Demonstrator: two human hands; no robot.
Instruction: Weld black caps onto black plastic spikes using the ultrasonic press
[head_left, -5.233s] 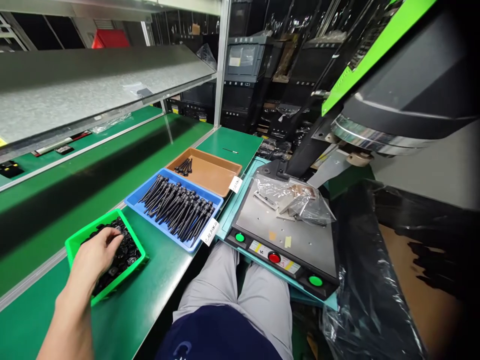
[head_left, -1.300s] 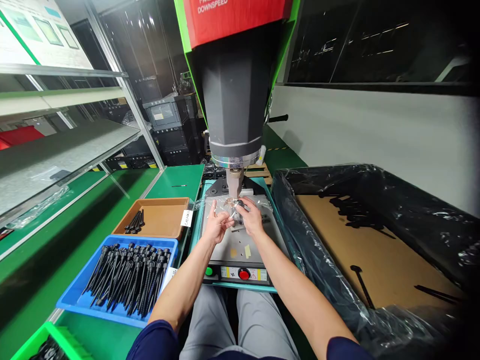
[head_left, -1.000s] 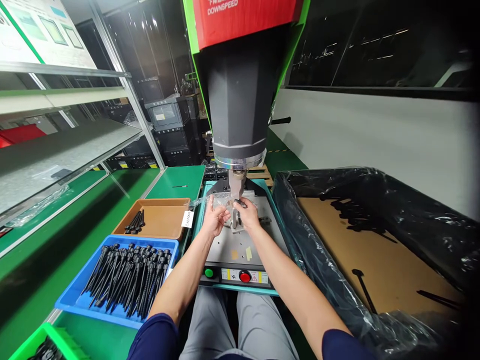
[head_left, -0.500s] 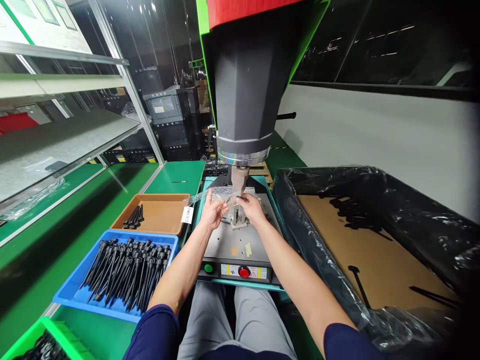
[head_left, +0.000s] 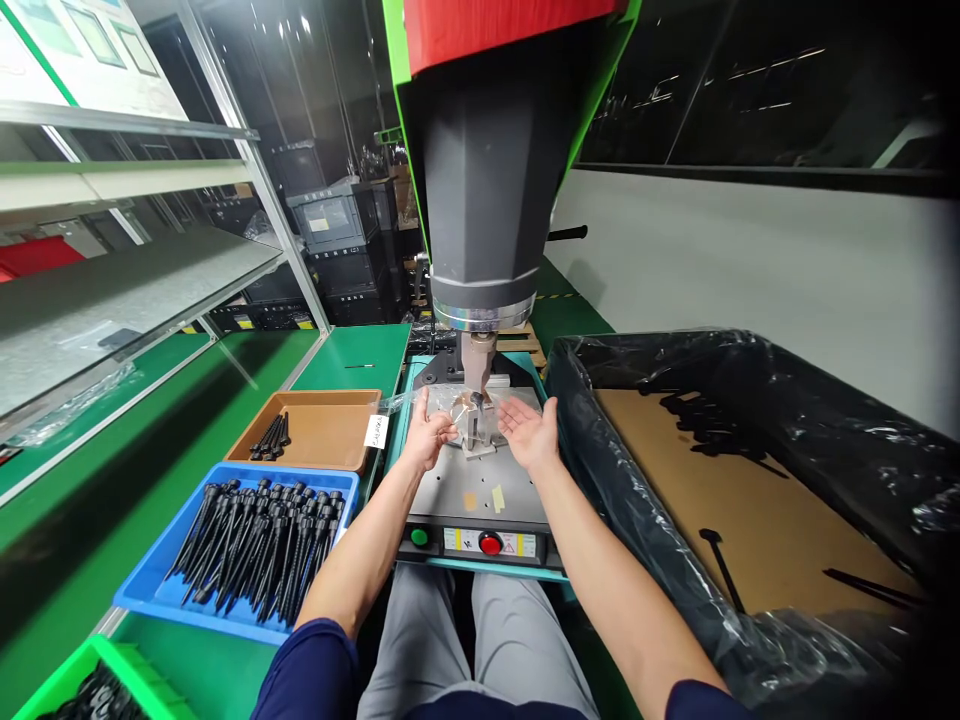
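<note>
In the head view a small metal fixture [head_left: 472,438] stands on the grey base plate of a press-like machine, right under its metal tool head [head_left: 478,360]. A small black part [head_left: 477,400] sits at the fixture's top, below the tool tip. Left of the fixture is my left hand [head_left: 427,434], thumb raised and fingers loosely bent, with nothing visible in it. To the right, my right hand [head_left: 532,432] is held palm up with its fingers spread, apart from the fixture. Clear plastic [head_left: 442,398] surrounds the fixture area.
On the left stand a blue tray [head_left: 225,622] of many black long-stemmed parts, a brown tray [head_left: 330,430] with several more, and a green bin [head_left: 127,665]. A plastic-lined box [head_left: 637,480] with black parts is on the right. Green and red buttons [head_left: 490,544] face me.
My right hand has let go of the black part at the fixture, moved right and opened. The left hand stays nearly in place. The view has shifted slightly.
</note>
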